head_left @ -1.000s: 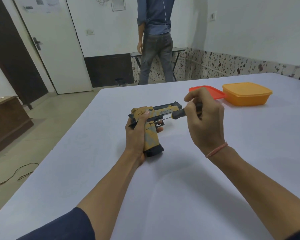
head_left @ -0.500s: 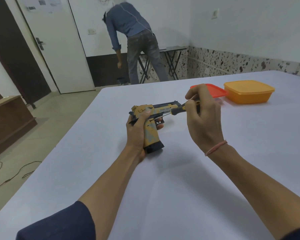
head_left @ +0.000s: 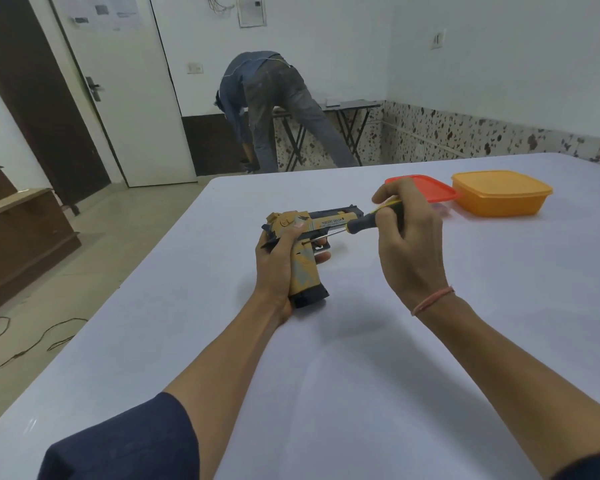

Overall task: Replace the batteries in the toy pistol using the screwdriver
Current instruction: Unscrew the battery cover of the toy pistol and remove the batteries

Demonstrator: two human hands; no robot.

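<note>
- Head view, far left: a brown wooden cabinet (head_left: 25, 237) is standing on the floor, with thin dark cables (head_left: 32, 339) lying loose in front of it.
- Behind it, a white door (head_left: 129, 98) is standing against the back wall.
- Further right, a person (head_left: 271, 109) in a blue shirt and grey trousers is bending over beside a folding table (head_left: 347, 129) at the wall.
- My left hand (head_left: 274, 271) is wrapping round the grip of the toy pistol (head_left: 305, 265), thumb lying along the back of the slide, heel resting on the white table (head_left: 361, 393).
- The pistol is standing butt-down on the table in front of me, barrel pointing right.
- I am pinching the screwdriver (head_left: 364, 224) by its black-and-yellow handle; its metal shaft is slanting down and left, the tip meeting the pistol's side just above the trigger.
- My right hand (head_left: 409, 247) is curling tightly round that handle, raised off the table, a pink thread band (head_left: 433, 300) sitting on the wrist.
- Beyond my knuckles, a red lid (head_left: 433, 190) is lying flat.
- Just beside it, on the right, an orange container (head_left: 499, 195) is sitting on the table.
</note>
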